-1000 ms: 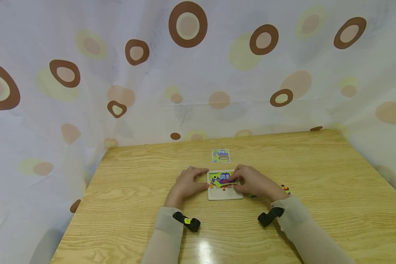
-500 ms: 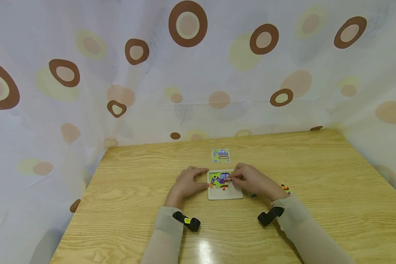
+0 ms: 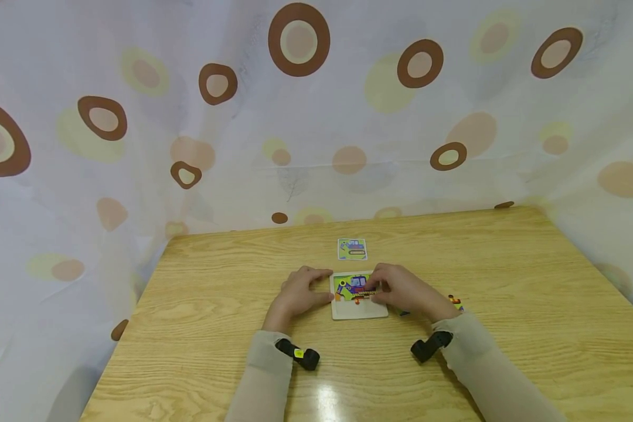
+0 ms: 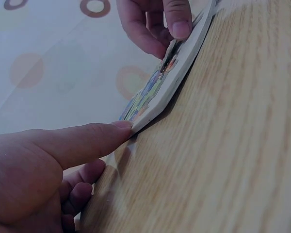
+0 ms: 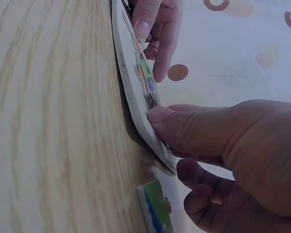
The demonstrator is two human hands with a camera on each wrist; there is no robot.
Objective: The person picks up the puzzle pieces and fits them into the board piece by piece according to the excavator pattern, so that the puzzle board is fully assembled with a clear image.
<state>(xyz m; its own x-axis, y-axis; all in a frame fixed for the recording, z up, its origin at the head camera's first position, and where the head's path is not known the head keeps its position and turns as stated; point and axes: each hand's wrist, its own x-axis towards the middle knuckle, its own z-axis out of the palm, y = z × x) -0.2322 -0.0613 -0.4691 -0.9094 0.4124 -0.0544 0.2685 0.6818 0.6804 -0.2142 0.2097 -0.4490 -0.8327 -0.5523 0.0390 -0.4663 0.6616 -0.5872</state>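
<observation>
Tan wooden table (image 3: 211, 357): left hand (image 3: 298, 291), spread, touches white rectangular tray (image 3: 358, 314), left edge; right hand (image 3: 402, 288) pinches multicoloured puzzle piece (image 3: 367, 293), presumably seating; pressing next.

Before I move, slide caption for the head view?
Left hand touches excavator jigsaw tray, right hand pinches a puzzle piece at it, excavator card beyond.

Excavator jigsaw tray (image 3: 348, 313), pale-rimmed | on table (image 3: 232, 281), inboard of far edge | multicoloured jigsaw pieces (image 3: 352, 287) across tray's far portion | near strip mostly bare
</observation>
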